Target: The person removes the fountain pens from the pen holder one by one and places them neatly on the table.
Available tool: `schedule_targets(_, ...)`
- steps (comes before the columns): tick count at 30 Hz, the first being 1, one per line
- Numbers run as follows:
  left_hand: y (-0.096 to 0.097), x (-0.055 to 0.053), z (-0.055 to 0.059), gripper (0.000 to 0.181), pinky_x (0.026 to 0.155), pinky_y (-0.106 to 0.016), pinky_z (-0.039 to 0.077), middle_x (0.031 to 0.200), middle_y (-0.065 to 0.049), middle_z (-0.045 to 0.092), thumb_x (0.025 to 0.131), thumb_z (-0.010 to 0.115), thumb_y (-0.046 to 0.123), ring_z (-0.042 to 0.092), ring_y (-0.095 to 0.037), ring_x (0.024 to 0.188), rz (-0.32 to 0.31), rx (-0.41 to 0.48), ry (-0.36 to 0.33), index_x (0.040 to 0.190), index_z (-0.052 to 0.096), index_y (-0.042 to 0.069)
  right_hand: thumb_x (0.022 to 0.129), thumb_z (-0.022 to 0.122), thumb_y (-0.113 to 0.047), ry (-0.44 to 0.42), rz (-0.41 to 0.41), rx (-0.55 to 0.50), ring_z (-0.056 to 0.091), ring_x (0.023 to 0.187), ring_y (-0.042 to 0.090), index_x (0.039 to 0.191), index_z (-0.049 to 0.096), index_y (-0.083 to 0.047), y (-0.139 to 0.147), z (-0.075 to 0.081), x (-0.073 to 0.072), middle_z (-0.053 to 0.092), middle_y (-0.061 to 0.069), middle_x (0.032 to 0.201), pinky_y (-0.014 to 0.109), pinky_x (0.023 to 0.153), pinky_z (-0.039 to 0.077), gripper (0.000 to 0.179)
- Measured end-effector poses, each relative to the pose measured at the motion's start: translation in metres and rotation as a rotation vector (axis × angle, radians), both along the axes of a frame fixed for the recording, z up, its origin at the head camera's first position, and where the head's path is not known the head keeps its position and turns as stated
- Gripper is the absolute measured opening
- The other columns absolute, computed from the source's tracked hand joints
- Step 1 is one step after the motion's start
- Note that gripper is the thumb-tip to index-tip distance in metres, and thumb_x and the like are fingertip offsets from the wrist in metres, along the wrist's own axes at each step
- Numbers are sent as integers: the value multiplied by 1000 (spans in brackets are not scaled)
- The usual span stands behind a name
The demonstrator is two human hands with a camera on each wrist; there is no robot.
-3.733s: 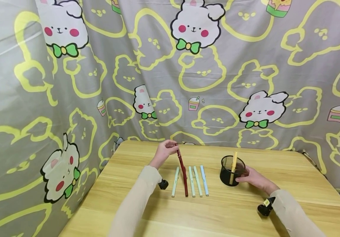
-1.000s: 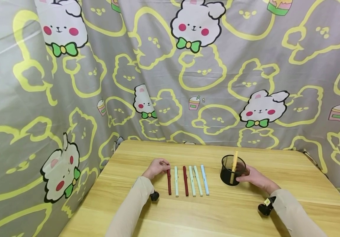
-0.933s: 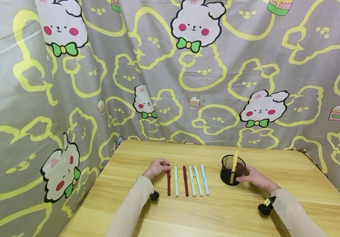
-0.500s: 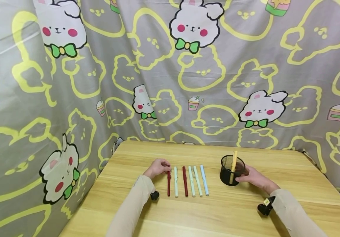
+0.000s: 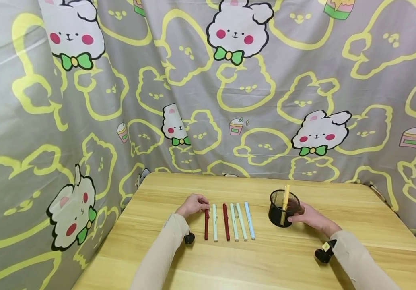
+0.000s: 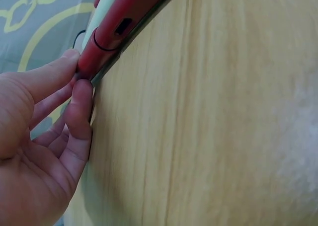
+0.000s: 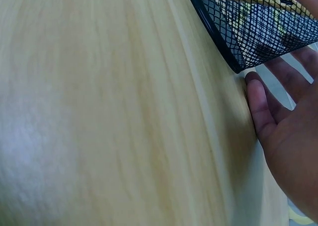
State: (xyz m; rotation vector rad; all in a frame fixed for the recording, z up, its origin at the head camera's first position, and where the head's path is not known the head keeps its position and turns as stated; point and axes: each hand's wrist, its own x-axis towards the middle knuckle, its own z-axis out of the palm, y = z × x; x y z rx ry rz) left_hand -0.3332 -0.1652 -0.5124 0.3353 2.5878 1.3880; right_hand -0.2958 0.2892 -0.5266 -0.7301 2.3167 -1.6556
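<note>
My left hand (image 5: pixel 193 204) pinches the far end of a dark red pen (image 5: pixel 206 225), leftmost in a row on the table. In the left wrist view, thumb and finger meet at the end of this red pen (image 6: pixel 112 32). To its right lie a mint green pen (image 5: pixel 215 225), a second dark red pen (image 5: pixel 226 223), two more mint pens (image 5: pixel 234 225) and a light blue pen (image 5: pixel 250 221). My right hand (image 5: pixel 313 219) holds a black mesh pen cup (image 5: pixel 276 215) from its right side. A yellow pen (image 5: pixel 286 195) stands tilted inside the cup.
The wooden table (image 5: pixel 229 266) reaches back to a grey curtain (image 5: pixel 200 96) with cartoon animals. Small black wrist cameras sit at both cuffs, the left camera (image 5: pixel 189 239) and the right camera (image 5: pixel 323 256) close above the tabletop.
Earlier the left hand held the red pen raised above the row. It then laid that pen down at the row's left end and still pinches it. The right hand and cup stayed.
</note>
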Motion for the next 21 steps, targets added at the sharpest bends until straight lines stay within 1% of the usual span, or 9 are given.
schedule_targets(5,-2,0,1,15,61,-26,50,80,-3,66,86,70,10,60,-11,68,-25,-34,5,96,68,0,85,68,-4,1,8,-4,53,105,-1,139,28,14,0,0,-1,39,38,133,20,85,44,70)
schedule_targets(13,-2,1,2,14,62,-26,51,82,-4,67,87,69,7,61,-12,68,-64,-23,11,97,67,-2,86,67,-4,-14,25,-8,53,105,0,140,26,15,1,2,0,37,39,134,20,86,44,71)
schedule_targets(21,-5,0,4,14,63,-26,52,82,-3,66,88,67,7,62,-12,68,-64,-7,-22,98,67,-3,86,67,-4,-12,25,-6,53,105,0,140,25,15,1,1,-2,37,39,134,19,87,43,71)
